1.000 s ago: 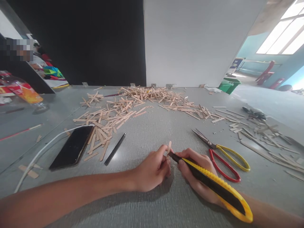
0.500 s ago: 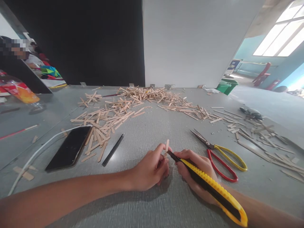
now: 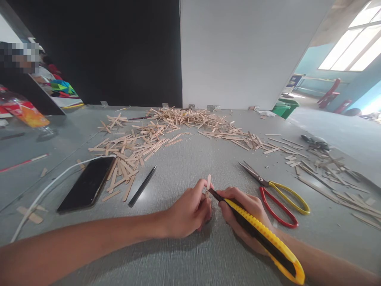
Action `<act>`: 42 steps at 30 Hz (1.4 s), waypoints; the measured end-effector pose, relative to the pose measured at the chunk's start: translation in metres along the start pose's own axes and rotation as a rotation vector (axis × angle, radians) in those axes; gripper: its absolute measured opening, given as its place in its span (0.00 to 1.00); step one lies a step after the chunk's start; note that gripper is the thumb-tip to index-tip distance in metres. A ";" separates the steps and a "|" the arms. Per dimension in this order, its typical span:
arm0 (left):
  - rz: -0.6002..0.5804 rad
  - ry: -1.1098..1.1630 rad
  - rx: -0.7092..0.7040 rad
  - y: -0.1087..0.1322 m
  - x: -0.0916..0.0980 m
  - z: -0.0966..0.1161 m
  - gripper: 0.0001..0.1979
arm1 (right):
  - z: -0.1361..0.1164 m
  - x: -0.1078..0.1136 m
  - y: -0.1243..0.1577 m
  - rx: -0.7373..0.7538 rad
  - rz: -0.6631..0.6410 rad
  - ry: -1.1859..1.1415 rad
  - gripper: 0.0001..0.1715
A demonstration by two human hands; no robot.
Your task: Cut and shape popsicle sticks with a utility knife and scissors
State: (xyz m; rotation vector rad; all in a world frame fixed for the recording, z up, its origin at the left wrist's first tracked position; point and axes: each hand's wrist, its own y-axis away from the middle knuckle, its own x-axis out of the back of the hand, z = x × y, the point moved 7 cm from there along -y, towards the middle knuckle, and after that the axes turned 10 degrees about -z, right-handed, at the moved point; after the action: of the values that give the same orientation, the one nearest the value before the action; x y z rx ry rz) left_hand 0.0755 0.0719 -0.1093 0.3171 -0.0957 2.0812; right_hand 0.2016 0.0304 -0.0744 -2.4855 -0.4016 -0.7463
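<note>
Low over the grey table, my left hand [image 3: 190,208] pinches a small wooden craft stick [image 3: 208,182], which stands nearly upright between the fingertips. Its lower end is partly covered by the fingers. My right hand [image 3: 245,216] is wrapped round a yellow and black utility knife [image 3: 263,232]. The dark blade points left and meets the stick by my left fingertips; whether it has cut in, I cannot tell. Just right of my right hand lie scissors [image 3: 275,192] with one red and one yellow handle. A black pen [image 3: 143,186] rests left of my hands.
A heap of craft sticks [image 3: 145,143] arcs across the table before a black-and-white panel [image 3: 253,51]. A phone [image 3: 86,184] with a white cable [image 3: 44,194] lies left, near a tilted bottle [image 3: 25,113]. Wood scraps [image 3: 336,174] cover the right side. People sit beyond at far left.
The knife and my right hand have shifted very slightly left, and the knife's rear end has swung a little left. My left hand keeps its pinch on the craft stick.
</note>
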 end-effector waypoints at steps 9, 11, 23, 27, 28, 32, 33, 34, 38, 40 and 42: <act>0.008 -0.017 0.024 0.002 -0.001 -0.002 0.06 | 0.000 -0.002 -0.002 -0.049 -0.012 -0.033 0.04; 0.013 -0.012 0.029 0.002 -0.001 -0.001 0.06 | 0.003 -0.002 -0.002 -0.082 -0.004 -0.069 0.05; 0.009 -0.053 -0.028 0.003 0.001 0.006 0.09 | 0.009 0.001 0.007 -0.055 0.052 -0.159 0.03; -0.003 -0.018 -0.011 0.002 0.000 0.005 0.09 | 0.010 0.002 0.007 -0.059 0.043 -0.150 0.04; -0.003 -0.010 -0.010 0.002 0.000 0.005 0.09 | 0.009 0.002 0.007 -0.058 0.040 -0.144 0.04; -0.001 -0.005 -0.004 0.001 0.001 0.004 0.07 | 0.008 0.002 0.006 -0.044 0.042 -0.116 0.05; 0.003 -0.008 -0.001 0.001 0.001 0.004 0.07 | 0.009 0.002 0.006 -0.048 0.036 -0.110 0.05; 0.006 -0.010 0.003 0.001 0.001 0.003 0.07 | 0.010 0.001 0.005 -0.051 0.029 -0.106 0.06; 0.008 -0.008 0.003 0.002 0.002 0.003 0.08 | 0.011 0.000 0.006 -0.040 0.025 -0.112 0.06; 0.004 0.000 -0.001 0.002 0.002 0.004 0.08 | 0.010 0.000 0.006 -0.033 0.032 -0.111 0.05; 0.000 0.009 -0.005 0.002 0.001 0.005 0.08 | 0.010 0.001 0.006 -0.036 0.039 -0.101 0.05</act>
State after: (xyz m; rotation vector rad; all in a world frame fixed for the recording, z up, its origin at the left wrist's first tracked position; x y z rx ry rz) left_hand 0.0738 0.0712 -0.1045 0.3049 -0.0953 2.0822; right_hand 0.2091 0.0309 -0.0832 -2.5643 -0.3776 -0.6197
